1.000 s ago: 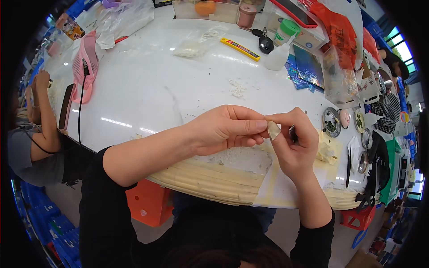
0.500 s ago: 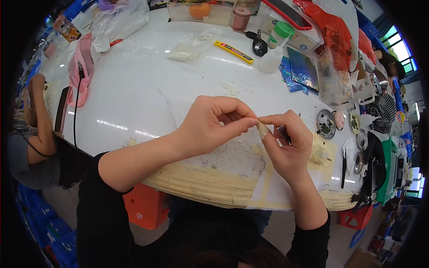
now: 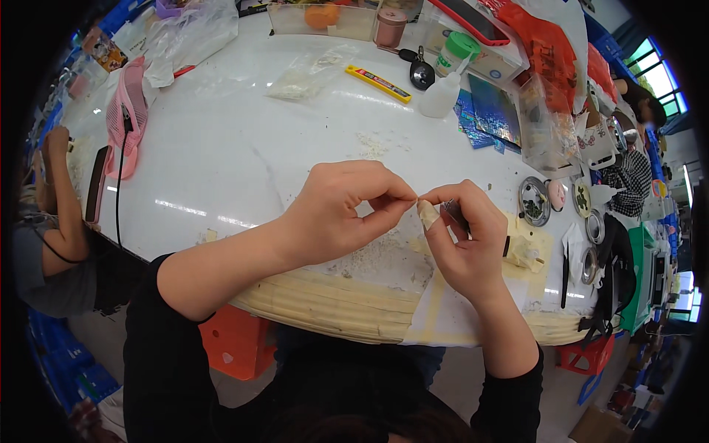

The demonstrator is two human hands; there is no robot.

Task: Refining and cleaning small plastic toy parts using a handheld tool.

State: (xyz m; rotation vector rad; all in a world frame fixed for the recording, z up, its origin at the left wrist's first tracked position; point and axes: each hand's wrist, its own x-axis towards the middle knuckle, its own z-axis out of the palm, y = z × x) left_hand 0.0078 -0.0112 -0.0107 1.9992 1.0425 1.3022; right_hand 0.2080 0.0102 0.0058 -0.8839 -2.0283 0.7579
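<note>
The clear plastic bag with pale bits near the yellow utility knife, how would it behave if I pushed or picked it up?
The clear plastic bag lies flat and crumpled on the white table, so it is probably floppy and would sag when lifted. It looks thin and nearly empty, so likely light. Pushed, it would probably slide or bunch up rather than roll, perhaps nudging the yellow utility knife.

Clear plastic bag (image 3: 306,74) lies far-centre; orange bag (image 3: 546,52) far right.

A round white table (image 3: 244,162) carries a yellow utility knife (image 3: 378,83), a black car key (image 3: 422,72), a white squeeze bottle (image 3: 442,94), a clear plastic bag (image 3: 306,74), a pink fan (image 3: 127,111) and pale crumbs (image 3: 373,144).
</note>
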